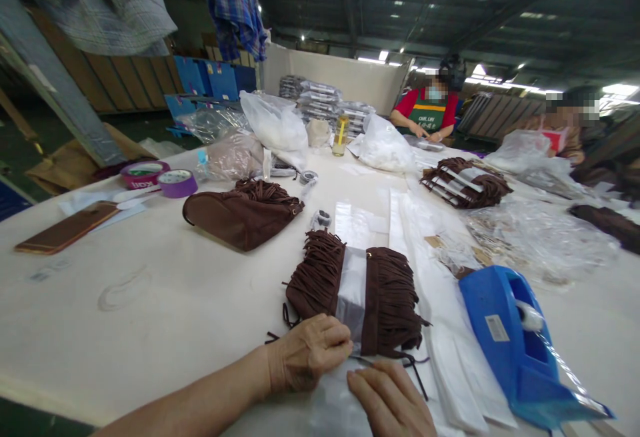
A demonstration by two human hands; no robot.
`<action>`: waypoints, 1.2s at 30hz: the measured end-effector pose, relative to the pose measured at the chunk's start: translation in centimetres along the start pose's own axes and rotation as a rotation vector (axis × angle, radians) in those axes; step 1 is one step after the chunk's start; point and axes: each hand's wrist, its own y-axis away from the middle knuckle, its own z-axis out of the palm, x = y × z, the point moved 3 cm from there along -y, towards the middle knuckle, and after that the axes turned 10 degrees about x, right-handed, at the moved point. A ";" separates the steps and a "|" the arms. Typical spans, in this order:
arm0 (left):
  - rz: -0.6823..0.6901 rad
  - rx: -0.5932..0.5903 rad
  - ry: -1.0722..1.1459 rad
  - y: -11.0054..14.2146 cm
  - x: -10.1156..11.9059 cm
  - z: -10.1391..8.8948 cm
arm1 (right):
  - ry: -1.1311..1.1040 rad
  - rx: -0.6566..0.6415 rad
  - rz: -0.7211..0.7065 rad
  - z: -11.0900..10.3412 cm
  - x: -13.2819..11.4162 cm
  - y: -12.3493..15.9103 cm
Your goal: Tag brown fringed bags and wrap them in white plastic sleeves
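In front of me lies a dark brown fringed suede-like piece, maybe a bag, with a clear plastic strip across its middle. At its near edge my left hand is closed, fingers pinching the plastic strip. Just right of it, my right hand rests with fingers stretched over a clear plastic sheet; its thumb is hidden. Thin dark cords trail from the fringed piece toward that hand. A brown fringed bag lies further left.
A blue tape dispenser stands at right beside a stack of plastic bags. Leftward are purple tape rolls and a phone. Another fringed bundle and a glue bottle sit further back. Two people work across the table.
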 end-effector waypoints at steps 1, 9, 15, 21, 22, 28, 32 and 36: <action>-0.031 -0.015 0.040 0.0 0.0 -0.3 | -0.015 0.017 -0.009 0.0 0.6 -0.6; -0.357 0.272 0.206 0.5 -0.2 -0.2 | -0.060 0.047 0.326 2.4 4.8 -2.5; -0.507 0.457 0.114 0.8 0.2 0.7 | -0.027 0.046 0.431 4.5 6.0 -1.8; -0.454 0.426 -0.016 0.1 0.5 0.2 | 0.030 0.115 0.483 5.1 5.7 -1.3; -0.424 0.417 -0.048 0.0 0.5 0.2 | 0.032 0.128 0.488 5.2 5.6 -1.3; -0.173 0.287 -0.242 0.2 0.7 0.7 | 0.055 0.206 0.549 5.3 5.8 -1.2; -0.089 0.242 -0.347 0.5 0.9 0.9 | 0.061 0.225 0.535 5.2 5.8 -1.5; -0.022 0.218 -0.439 0.5 1.1 1.2 | 0.081 0.227 0.554 5.1 5.8 -1.7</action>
